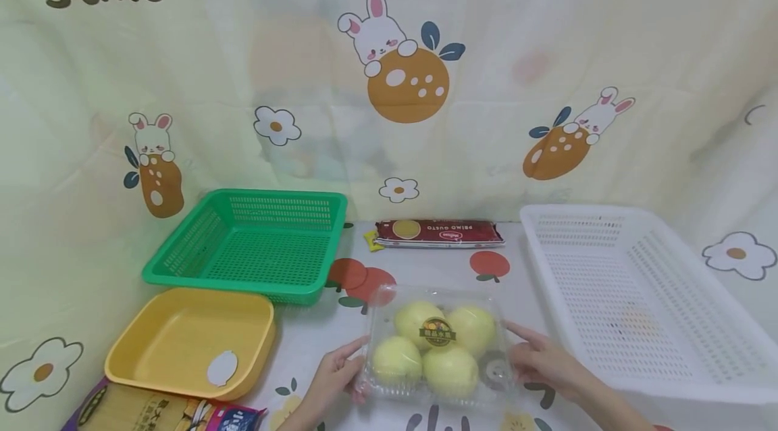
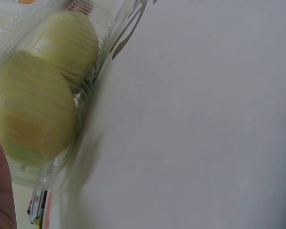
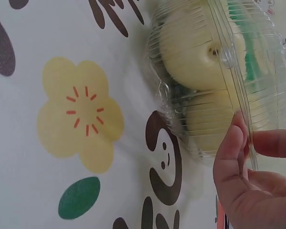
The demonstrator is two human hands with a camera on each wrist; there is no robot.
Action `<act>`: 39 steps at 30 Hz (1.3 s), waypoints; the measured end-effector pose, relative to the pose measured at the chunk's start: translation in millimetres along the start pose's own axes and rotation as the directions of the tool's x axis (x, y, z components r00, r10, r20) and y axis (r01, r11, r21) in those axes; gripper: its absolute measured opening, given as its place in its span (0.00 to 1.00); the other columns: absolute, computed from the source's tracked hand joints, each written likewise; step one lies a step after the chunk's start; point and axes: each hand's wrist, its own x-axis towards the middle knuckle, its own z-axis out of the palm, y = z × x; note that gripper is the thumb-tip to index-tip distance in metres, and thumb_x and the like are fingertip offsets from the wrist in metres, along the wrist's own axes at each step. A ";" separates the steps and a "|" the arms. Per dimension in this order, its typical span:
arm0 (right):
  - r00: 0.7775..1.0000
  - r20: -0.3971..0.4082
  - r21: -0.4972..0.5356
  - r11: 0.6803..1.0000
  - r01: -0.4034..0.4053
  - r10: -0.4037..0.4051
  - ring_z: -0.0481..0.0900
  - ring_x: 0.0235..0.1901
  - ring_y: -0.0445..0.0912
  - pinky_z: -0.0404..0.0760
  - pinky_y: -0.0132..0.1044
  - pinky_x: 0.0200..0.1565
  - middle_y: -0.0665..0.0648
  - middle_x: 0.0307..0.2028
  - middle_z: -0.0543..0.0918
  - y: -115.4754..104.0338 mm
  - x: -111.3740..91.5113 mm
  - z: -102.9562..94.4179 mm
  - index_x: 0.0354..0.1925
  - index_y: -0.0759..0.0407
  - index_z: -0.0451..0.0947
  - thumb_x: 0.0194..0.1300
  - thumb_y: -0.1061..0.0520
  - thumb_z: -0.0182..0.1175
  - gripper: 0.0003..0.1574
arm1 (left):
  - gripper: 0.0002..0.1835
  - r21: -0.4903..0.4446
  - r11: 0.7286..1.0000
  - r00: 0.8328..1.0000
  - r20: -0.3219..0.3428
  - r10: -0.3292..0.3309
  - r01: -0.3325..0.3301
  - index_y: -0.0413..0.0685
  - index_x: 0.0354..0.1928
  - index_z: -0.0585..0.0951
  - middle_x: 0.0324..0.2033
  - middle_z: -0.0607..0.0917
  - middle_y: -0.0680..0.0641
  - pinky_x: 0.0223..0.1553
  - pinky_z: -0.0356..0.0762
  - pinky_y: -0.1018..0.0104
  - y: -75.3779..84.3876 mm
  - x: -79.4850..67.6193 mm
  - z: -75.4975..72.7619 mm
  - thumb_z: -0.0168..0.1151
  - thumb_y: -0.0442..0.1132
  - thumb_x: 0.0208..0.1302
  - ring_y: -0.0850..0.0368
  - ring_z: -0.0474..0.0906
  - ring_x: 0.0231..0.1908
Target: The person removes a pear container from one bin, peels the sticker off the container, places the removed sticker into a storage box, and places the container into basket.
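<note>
A clear plastic clamshell box [image 1: 439, 294] of several pale yellow-green round fruits [image 1: 451, 370] sits at the front middle of the table, its lid closed under a dark label [image 1: 437, 331]. My left hand [image 1: 333, 377] holds the box's left edge; in the left wrist view only part of that hand [image 2: 0, 186] shows beside the plastic, so its grip is partly hidden. On the opposite side my right hand [image 1: 547, 363] pinches the rim. The right wrist view shows the thumb and fingers [image 3: 231, 145] on either side of the box's flange [image 3: 236, 86].
A green basket [image 1: 328, 248] stands back left, with a yellow tub [image 1: 182, 343] holding a pale oval piece [image 1: 222, 368] before it. A noodle packet [image 1: 146, 411] lies front left. Behind the box is a red packet [image 1: 440, 233]; a white basket [image 1: 550, 282] stands right.
</note>
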 end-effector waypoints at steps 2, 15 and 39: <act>1.000 -0.006 0.004 1.000 0.003 -0.003 0.73 0.23 0.42 0.75 0.33 0.28 0.55 0.26 0.77 0.5 -0.1 0.3 0.63 0.76 0.34 0.58 0.67 0.50 0.44 | 0.24 0.012 1.000 1.000 0.003 0.000 0.000 0.29 0.59 0.64 0.13 0.77 0.44 0.17 0.73 0.70 -0.5 -0.5 0.4 0.50 0.35 0.64 0.61 0.73 0.12; 0.984 -0.156 -0.168 0.984 0.057 -0.083 0.72 0.23 0.43 0.74 0.35 0.27 0.58 0.28 0.75 15.2 -1.3 13.8 0.60 0.80 0.46 0.60 0.66 0.50 0.36 | 0.21 0.079 0.996 0.999 0.038 -0.035 0.032 0.33 0.56 0.66 0.13 0.74 0.49 0.16 0.71 0.70 -6.0 -2.6 -4.2 0.49 0.38 0.66 0.60 0.72 0.12; 0.687 -0.356 -0.763 0.622 0.178 -0.633 0.68 0.31 0.41 0.73 0.33 0.31 0.54 0.38 0.74 -17.4 -2.8 47.7 0.45 0.65 0.72 0.46 0.78 0.53 0.25 | 0.15 0.095 0.995 0.998 0.044 -0.046 0.042 0.34 0.50 0.68 0.16 0.78 0.45 0.17 0.72 0.69 0.0 -0.3 -2.8 0.49 0.36 0.64 0.57 0.75 0.14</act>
